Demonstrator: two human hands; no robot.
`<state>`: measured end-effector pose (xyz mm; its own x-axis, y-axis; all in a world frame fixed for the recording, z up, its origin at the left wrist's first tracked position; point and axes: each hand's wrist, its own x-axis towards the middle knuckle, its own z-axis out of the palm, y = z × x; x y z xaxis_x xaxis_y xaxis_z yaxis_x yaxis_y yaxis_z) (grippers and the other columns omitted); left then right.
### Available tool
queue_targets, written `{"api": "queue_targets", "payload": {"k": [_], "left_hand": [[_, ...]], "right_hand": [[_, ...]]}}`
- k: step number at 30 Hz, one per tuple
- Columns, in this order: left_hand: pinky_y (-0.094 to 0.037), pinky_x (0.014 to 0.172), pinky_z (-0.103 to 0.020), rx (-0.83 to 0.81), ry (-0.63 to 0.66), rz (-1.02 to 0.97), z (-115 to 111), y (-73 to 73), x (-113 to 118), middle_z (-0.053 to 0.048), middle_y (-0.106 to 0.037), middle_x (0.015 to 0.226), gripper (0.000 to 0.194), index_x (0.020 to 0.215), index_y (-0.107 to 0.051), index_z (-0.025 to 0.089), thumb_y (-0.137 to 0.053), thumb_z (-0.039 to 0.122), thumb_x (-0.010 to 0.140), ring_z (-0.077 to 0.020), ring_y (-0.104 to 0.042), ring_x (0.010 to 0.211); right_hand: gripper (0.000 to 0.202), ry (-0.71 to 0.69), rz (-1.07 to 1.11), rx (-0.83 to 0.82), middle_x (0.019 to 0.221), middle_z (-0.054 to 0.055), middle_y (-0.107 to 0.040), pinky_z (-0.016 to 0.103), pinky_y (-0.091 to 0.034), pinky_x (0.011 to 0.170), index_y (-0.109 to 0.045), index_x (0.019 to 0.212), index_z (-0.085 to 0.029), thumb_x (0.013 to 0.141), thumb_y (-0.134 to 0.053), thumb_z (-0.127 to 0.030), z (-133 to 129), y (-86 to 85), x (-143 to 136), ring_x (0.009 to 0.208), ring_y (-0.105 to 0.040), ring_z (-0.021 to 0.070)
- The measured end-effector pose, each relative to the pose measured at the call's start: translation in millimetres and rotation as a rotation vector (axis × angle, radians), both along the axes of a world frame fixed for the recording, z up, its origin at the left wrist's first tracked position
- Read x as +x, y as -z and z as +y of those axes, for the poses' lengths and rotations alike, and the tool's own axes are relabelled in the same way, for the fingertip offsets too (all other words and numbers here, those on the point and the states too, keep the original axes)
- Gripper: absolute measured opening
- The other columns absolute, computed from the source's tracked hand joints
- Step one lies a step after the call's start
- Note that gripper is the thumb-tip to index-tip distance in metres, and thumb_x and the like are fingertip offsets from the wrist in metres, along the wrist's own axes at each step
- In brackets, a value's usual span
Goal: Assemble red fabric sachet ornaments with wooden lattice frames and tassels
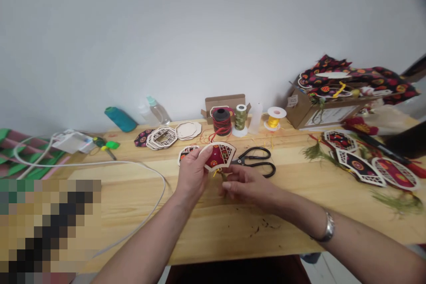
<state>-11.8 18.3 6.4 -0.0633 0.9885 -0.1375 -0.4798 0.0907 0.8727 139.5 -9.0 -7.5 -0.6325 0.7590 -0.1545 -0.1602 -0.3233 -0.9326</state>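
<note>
A fan-shaped ornament [218, 156] with a pale wooden rim and dark red patterned cloth is held above the table. My left hand [193, 169] pinches its left side, thumb on the front. Below the ornament's lower edge, by a small yellow knot, my right hand [241, 184] has its fingers closed round a green tassel [223, 179], mostly hidden by the fingers. Black-handled scissors [258, 161] lie just behind my right hand. Another lattice ornament [184, 155] rests on the table behind my left hand.
Spools of red cord [222, 122], green thread [240, 119] and yellow thread [274, 119] stand near the wall. Finished ornaments [361, 168] lie at right before a cardboard box [322, 111]. A white cable [163, 186] curves across the left side of the wooden table [133, 199].
</note>
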Motion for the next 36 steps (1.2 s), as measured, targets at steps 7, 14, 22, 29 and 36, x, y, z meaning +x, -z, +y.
{"api": "queue_targets", "payload": {"k": [7, 14, 22, 29, 36], "left_hand": [[-0.052, 0.066, -0.024, 0.01, -0.052, 0.003, 3, 1.8, 0, -0.005, -0.075, 0.074, 0.025, 0.078, -0.074, 0.012, -0.08, 0.033, 0.065, -0.0139, -0.067, 0.063], [-0.053, 0.066, -0.026, -0.024, -0.028, -0.052, 4, 6.2, -1, -0.005, -0.075, 0.072, 0.025, 0.077, -0.073, 0.012, -0.079, 0.033, 0.065, -0.0153, -0.068, 0.063], [-0.054, 0.063, -0.027, -0.086, -0.025, 0.021, 3, 10.0, -2, -0.007, -0.075, 0.071, 0.029, 0.077, -0.074, 0.012, -0.079, 0.037, 0.063, -0.0172, -0.068, 0.061], [-0.053, 0.062, -0.026, -0.066, -0.007, 0.099, 0, 9.8, -2, -0.005, -0.075, 0.071, 0.027, 0.077, -0.075, 0.014, -0.078, 0.038, 0.066, -0.0162, -0.068, 0.061], [-0.055, 0.062, -0.024, -0.03, 0.081, 0.192, -5, 9.5, -3, -0.006, -0.076, 0.074, 0.028, 0.083, -0.076, 0.014, -0.076, 0.038, 0.071, -0.016, -0.068, 0.064]], "right_hand": [[0.027, 0.006, -0.11, -0.116, 0.055, -0.002, -0.064, 0.018, -0.022, 0.038, -0.058, 0.063, -0.014, 0.077, -0.065, -0.037, -3, -12.4, -3, 0.038, -0.036, 0.0029], [0.03, -0.098, -0.121, -0.093, 0.064, 0.001, -0.071, 0.016, -0.028, 0.036, -0.065, 0.078, -0.013, 0.079, -0.066, -0.042, 3, 8.3, 3, 0.036, -0.043, 0.0024], [0.055, -0.894, -0.09, -0.232, 0.065, 0.002, -0.068, 0.019, -0.047, 0.051, -0.069, 0.105, -0.01, 0.07, -0.071, -0.053, 3, -15.2, 44, 0.052, -0.061, 0.0089], [0.08, -0.677, 0.039, -0.163, 0.061, -0.002, -0.07, 0.013, -0.031, 0.037, -0.035, 0.144, -0.019, 0.077, -0.07, -0.043, 12, -13.1, 41, 0.048, -0.064, 0.008], [0.038, -0.571, 0.078, -0.016, 0.051, 0.001, -0.065, 0.019, -0.041, 0.042, -0.072, 0.079, -0.013, 0.067, -0.075, -0.049, 18, -5.0, 57, 0.042, -0.059, 0.0108]]}}
